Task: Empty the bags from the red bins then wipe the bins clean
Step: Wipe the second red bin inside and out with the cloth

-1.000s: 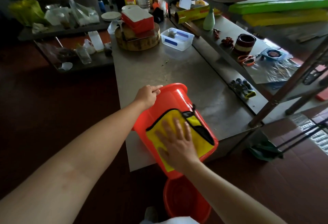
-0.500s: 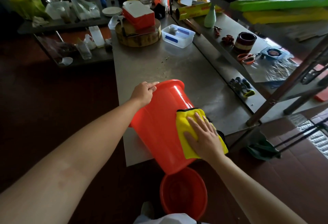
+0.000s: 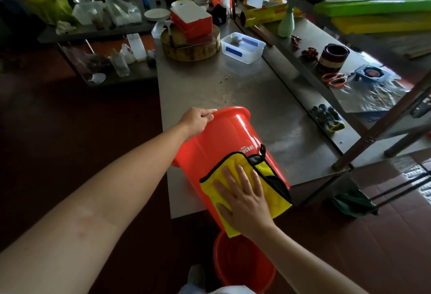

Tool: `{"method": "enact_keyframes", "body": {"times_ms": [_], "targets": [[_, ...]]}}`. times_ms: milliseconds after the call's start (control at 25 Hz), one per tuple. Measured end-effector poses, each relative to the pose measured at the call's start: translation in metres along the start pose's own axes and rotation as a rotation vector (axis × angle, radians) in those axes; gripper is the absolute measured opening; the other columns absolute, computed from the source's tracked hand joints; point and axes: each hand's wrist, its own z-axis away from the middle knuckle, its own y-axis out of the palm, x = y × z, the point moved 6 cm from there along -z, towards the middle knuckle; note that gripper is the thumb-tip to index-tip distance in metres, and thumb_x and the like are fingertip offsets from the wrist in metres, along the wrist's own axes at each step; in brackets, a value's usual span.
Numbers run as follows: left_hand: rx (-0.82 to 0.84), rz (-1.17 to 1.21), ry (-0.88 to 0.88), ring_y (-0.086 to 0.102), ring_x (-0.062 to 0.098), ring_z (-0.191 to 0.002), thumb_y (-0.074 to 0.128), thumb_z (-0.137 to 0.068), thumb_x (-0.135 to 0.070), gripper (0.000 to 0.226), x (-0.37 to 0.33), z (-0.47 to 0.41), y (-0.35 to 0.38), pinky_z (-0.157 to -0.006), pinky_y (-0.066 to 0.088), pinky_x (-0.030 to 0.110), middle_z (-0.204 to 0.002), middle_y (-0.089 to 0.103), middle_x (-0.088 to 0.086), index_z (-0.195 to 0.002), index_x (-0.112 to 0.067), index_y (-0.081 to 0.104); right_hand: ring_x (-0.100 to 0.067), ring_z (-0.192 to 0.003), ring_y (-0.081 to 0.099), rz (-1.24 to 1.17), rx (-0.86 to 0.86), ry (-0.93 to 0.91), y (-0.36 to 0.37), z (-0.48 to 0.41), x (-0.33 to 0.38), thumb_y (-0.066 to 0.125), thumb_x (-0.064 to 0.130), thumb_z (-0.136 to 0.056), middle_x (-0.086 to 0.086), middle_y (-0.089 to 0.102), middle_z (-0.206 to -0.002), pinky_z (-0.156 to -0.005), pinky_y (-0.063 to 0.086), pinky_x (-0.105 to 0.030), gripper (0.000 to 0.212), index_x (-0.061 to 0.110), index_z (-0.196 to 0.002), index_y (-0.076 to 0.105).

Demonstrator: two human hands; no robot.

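Note:
A red bin [image 3: 217, 139] lies tilted on the near corner of the steel table [image 3: 233, 90], its mouth pointing away from me and its base hanging over the edge. My left hand [image 3: 198, 120] grips the rim at the far left. My right hand [image 3: 242, 197] lies flat with spread fingers on a yellow cloth [image 3: 213, 183] with black edging, pressing it against the bin's outer wall near the base. A second red bin [image 3: 242, 268] stands upright on the floor just below.
On the table's far end sit a round wooden block [image 3: 191, 47] with a red box on it and a clear plastic tub [image 3: 242, 47]. A lower steel shelf [image 3: 321, 69] with scissors, gloves and foil runs along the right. Bottles crowd the back.
My right hand has slid the yellow cloth back leftwards across the bin's wall, after a sweep to the right. The left hand has kept its grip on the rim.

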Motion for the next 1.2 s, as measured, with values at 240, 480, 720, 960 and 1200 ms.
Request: {"method": "enact_keyframes", "body": {"times_ms": [240, 480, 720, 960, 1200], "targets": [[0.094, 0.192, -0.064, 0.064, 0.009, -0.109, 0.062, -0.099, -0.015, 0.031, 0.012, -0.011, -0.005, -0.098, 0.048, 0.021, -0.125, 0.068, 0.004, -0.129, -0.016, 0.067, -0.032, -0.156, 0.001, 0.023, 0.098, 0.011, -0.001, -0.111, 0.006, 0.034, 0.064, -0.097, 0.002, 0.017, -0.168, -0.122, 0.002, -0.06, 0.063, 0.038, -0.154, 0.037], [0.166, 0.326, -0.136, 0.069, 0.013, -0.083, 0.065, -0.097, -0.013, 0.029, 0.02, -0.01, -0.008, -0.081, 0.058, 0.029, -0.111, 0.074, 0.01, -0.125, -0.018, 0.07, -0.034, -0.156, -0.001, 0.081, 0.113, 0.022, 0.005, -0.144, 0.021, 0.035, 0.063, -0.096, -0.003, 0.019, -0.168, -0.122, 0.002, -0.061, 0.064, 0.035, -0.154, 0.039], [0.014, -0.277, 0.225, 0.059, 0.014, -0.11, 0.051, -0.104, -0.024, 0.038, 0.012, 0.012, -0.008, -0.09, 0.035, 0.015, -0.117, 0.065, -0.001, -0.142, -0.027, 0.055, -0.031, -0.156, 0.005, 0.03, 0.033, -0.015, -0.002, -0.061, 0.006, 0.043, 0.061, -0.099, 0.002, 0.018, -0.168, -0.121, 0.017, -0.061, 0.059, 0.037, -0.152, 0.042], [0.094, -0.339, 0.302, 0.047, 0.015, -0.137, 0.048, -0.106, -0.022, 0.044, 0.027, 0.02, -0.017, -0.111, 0.031, 0.017, -0.148, 0.052, 0.0, -0.149, -0.029, 0.045, -0.031, -0.155, 0.014, -0.007, 0.0, 0.026, -0.009, 0.012, -0.01, 0.051, 0.062, -0.096, 0.004, 0.024, -0.166, -0.117, 0.027, -0.062, 0.059, 0.038, -0.15, 0.045], [0.067, -0.275, 0.243, 0.044, 0.014, -0.139, 0.048, -0.106, -0.021, 0.041, 0.021, 0.018, -0.013, -0.106, 0.025, 0.009, -0.148, 0.051, 0.001, -0.146, -0.027, 0.049, -0.027, -0.157, 0.004, -0.016, 0.096, 0.062, -0.011, -0.012, -0.017, 0.042, 0.067, -0.097, 0.008, 0.016, -0.168, -0.12, 0.022, -0.06, 0.06, 0.044, -0.152, 0.039]]}}
